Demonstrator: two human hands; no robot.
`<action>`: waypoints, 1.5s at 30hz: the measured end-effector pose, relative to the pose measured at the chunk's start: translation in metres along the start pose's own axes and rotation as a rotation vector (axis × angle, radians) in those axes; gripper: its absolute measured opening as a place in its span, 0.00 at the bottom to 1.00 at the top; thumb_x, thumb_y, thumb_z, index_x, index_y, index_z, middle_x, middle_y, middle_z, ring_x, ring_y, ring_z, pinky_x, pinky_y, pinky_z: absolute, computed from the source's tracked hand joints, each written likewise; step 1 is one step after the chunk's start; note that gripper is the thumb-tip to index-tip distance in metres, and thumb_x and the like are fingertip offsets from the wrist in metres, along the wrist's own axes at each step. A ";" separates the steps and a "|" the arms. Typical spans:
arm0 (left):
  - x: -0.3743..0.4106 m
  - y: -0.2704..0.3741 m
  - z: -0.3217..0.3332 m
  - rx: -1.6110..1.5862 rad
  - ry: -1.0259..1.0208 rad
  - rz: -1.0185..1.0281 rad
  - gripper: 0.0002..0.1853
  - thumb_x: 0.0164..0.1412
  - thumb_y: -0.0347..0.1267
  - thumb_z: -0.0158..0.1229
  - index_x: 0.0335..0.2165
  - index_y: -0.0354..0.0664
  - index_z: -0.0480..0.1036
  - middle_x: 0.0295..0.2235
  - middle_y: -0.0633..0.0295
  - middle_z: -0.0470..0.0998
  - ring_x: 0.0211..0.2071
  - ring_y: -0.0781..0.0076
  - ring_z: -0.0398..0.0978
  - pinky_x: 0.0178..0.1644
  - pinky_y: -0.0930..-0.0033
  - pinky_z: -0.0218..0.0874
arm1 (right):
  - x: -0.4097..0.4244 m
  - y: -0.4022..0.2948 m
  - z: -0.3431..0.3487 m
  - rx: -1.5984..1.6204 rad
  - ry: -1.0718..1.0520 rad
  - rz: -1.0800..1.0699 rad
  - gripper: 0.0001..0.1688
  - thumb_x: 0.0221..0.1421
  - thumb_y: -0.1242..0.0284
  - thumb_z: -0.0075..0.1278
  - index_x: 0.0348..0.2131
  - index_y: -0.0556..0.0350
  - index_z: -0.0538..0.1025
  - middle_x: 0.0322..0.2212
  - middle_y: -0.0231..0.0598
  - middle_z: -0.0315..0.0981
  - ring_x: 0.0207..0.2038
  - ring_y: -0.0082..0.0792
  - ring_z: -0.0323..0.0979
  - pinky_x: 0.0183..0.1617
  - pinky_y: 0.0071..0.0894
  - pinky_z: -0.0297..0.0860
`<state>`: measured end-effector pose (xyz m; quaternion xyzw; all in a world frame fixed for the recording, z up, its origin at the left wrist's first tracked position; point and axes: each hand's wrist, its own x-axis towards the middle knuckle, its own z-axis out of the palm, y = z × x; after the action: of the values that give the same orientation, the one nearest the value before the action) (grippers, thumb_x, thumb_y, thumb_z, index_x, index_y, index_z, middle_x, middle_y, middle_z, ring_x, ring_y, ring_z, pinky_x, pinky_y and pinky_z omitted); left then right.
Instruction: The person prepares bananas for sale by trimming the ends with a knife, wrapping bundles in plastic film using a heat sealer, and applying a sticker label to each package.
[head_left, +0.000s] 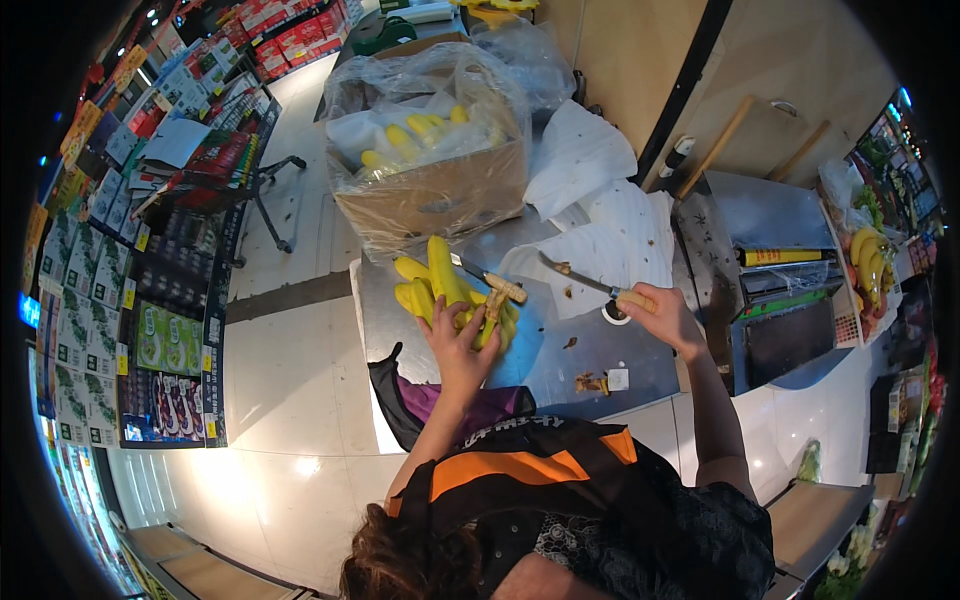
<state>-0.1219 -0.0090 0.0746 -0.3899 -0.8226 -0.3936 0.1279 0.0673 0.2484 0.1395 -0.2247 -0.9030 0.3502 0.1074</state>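
My left hand (459, 346) rests with spread fingers on a bunch of yellow bananas (444, 274) lying on a metal-topped table (551, 371). In my right hand (666, 319) is the wooden handle of a knife with a curved blade (581, 279), held over the table to the right of the bunch. Another knife, with a light handle (505, 287), lies against the far side of the bananas, close to their brown-tipped stem (493, 307). Cut stem scraps (592, 383) lie near the table's front edge beside a small white label.
A cardboard box (442, 191) lined with clear plastic holds more bananas at the table's far side. White foam sheets (600, 225) lie right of it. A wrapping machine (780, 300) stands at the right. Purple and black cloth (420, 401) hangs at the near edge. A shopping cart (262, 195) stands left.
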 end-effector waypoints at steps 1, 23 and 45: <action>-0.003 0.000 -0.001 0.004 -0.010 0.011 0.19 0.42 0.33 0.65 0.38 0.46 0.76 0.43 0.60 0.66 0.56 0.47 0.56 0.58 0.33 0.35 | -0.006 -0.009 0.001 -0.006 -0.029 -0.025 0.18 0.50 0.60 0.56 0.34 0.54 0.75 0.17 0.41 0.70 0.20 0.33 0.70 0.26 0.29 0.65; -0.008 0.018 -0.017 0.231 -0.260 0.057 0.32 0.47 0.44 0.62 0.49 0.40 0.66 0.49 0.56 0.66 0.58 0.46 0.53 0.58 0.32 0.38 | -0.081 -0.032 0.109 -0.074 0.126 -0.019 0.26 0.49 0.64 0.56 0.47 0.52 0.71 0.38 0.44 0.66 0.38 0.39 0.70 0.41 0.36 0.67; -0.059 -0.129 -0.045 -0.545 -0.077 -0.563 0.16 0.58 0.29 0.53 0.45 0.38 0.72 0.35 0.56 0.76 0.33 0.72 0.74 0.40 0.74 0.63 | 0.042 -0.065 0.146 0.384 0.212 0.119 0.11 0.56 0.70 0.49 0.36 0.59 0.75 0.26 0.33 0.71 0.21 0.20 0.68 0.26 0.19 0.66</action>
<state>-0.1833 -0.1241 0.0028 -0.1832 -0.7668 -0.6025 -0.1240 -0.0421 0.1406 0.0790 -0.2887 -0.7885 0.4959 0.2215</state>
